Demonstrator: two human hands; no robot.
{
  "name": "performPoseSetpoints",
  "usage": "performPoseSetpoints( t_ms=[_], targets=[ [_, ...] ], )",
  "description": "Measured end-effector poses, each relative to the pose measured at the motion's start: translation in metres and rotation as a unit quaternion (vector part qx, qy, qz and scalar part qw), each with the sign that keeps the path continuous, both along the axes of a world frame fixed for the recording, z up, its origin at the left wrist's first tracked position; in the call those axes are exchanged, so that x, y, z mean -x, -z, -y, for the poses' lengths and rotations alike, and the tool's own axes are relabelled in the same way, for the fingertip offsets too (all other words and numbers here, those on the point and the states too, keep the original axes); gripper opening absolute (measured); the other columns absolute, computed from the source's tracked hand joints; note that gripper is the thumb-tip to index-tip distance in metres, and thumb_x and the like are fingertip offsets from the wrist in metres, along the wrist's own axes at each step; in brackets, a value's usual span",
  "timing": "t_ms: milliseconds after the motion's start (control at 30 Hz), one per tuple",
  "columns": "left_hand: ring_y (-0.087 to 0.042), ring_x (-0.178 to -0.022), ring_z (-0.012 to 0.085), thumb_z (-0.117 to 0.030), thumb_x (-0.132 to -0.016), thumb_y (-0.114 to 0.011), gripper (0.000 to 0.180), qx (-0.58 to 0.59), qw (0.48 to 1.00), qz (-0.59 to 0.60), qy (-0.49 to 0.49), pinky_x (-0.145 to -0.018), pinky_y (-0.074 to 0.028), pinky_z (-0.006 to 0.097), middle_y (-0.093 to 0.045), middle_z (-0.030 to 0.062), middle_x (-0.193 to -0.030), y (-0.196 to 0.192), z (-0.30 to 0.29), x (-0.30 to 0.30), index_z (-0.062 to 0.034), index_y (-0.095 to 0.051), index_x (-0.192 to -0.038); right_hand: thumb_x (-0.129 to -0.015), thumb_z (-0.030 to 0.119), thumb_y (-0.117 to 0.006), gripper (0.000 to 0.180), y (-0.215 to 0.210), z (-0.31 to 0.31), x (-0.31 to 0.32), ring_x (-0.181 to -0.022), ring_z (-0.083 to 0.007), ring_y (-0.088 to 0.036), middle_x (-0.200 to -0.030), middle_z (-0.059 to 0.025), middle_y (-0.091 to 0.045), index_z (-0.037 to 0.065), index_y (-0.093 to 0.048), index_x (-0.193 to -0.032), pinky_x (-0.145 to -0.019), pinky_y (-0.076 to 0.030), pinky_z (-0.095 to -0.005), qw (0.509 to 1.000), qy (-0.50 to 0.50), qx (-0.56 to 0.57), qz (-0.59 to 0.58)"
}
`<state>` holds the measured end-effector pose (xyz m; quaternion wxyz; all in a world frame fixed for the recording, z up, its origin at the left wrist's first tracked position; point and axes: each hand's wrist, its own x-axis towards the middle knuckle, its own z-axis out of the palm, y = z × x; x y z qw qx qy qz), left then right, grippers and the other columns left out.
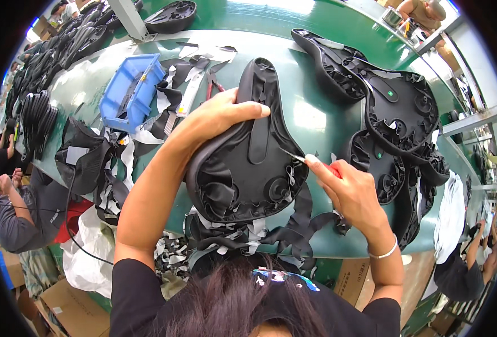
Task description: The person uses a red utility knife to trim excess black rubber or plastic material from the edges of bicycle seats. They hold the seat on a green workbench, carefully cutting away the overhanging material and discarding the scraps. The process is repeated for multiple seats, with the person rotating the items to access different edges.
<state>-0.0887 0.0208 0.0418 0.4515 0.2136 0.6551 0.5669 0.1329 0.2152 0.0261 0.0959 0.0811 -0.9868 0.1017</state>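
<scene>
My left hand (217, 115) grips the narrow nose end of a black bicycle saddle (245, 154) that is turned underside up over the green table (310, 115). My right hand (352, 191) holds a small red-handled cutting tool (316, 162) whose thin metal tip touches the saddle's right edge. A silver bangle sits on my right wrist. Black and white trimmed strips (243, 233) lie piled under the saddle at the table's near edge.
Several more upturned black saddles (394, 106) lie stacked at the right. A blue plastic bin (130, 90) and red-handled pliers (214, 87) sit to the left among scraps. Another person (18, 213) works at the left, a third (467, 269) at the lower right. Cardboard boxes stand below.
</scene>
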Motion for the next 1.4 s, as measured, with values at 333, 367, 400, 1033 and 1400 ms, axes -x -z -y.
performPoseSetpoints(
  t_ms=[333,367,400,1033,1400],
  targets=[
    [-0.056,-0.077,0.0119,-0.027,-0.077,-0.063,0.042,0.003,0.975,-0.031,-0.222,-0.071,-0.047,0.027,-0.060,0.0066,-0.090,0.039,0.050,-0.035,0.0038,-0.056,-0.106,-0.085,0.008,-0.065,0.067,0.049,0.094,-0.061,-0.061,-0.0400,-0.057,-0.079,-0.0216,-0.060,0.006,-0.031,-0.142,-0.052,-0.044,-0.0465,0.954,0.184,0.231,0.037],
    [-0.055,-0.077,0.0119,-0.027,-0.077,-0.063,0.043,0.009,0.965,-0.023,-0.260,-0.071,-0.047,0.026,-0.059,0.0063,-0.089,0.045,0.059,-0.044,0.0038,-0.056,-0.106,-0.085,0.008,-0.064,0.067,0.047,0.103,-0.070,-0.056,-0.0388,-0.055,-0.071,-0.0191,-0.056,0.006,-0.031,-0.143,-0.050,-0.042,-0.0467,0.946,0.193,0.257,0.034],
    [-0.054,-0.078,0.0121,-0.026,-0.078,-0.063,0.042,-0.019,0.960,0.004,-0.281,-0.072,-0.046,0.027,-0.059,0.0062,-0.090,0.046,0.064,-0.053,0.0035,-0.055,-0.107,-0.085,0.006,-0.064,0.065,0.038,0.107,-0.077,-0.065,-0.0381,-0.061,-0.082,-0.0221,-0.062,0.006,-0.033,-0.142,-0.056,-0.048,-0.0450,0.942,0.217,0.237,0.096],
    [-0.053,-0.092,0.0273,-0.025,-0.075,-0.071,0.033,0.040,0.777,-0.628,0.005,-0.084,-0.040,0.040,-0.059,0.0102,-0.092,0.017,0.027,-0.088,-0.0077,-0.060,-0.101,-0.079,0.010,-0.072,0.055,0.010,0.065,0.035,-0.081,-0.0147,-0.062,-0.101,-0.0106,-0.065,0.004,-0.047,-0.127,-0.073,-0.050,-0.0279,0.881,0.126,0.453,-0.056],
    [-0.048,-0.071,0.0297,-0.030,-0.084,-0.059,0.029,0.019,0.893,-0.449,0.037,-0.067,-0.037,0.039,-0.050,0.0131,-0.068,0.041,0.008,-0.064,-0.0016,-0.062,-0.077,-0.080,0.016,-0.069,0.047,0.005,0.013,-0.007,-0.063,-0.0238,-0.061,-0.085,-0.0079,-0.066,0.015,-0.058,-0.125,-0.055,-0.049,-0.0331,0.992,0.032,0.111,0.047]
  ],
)
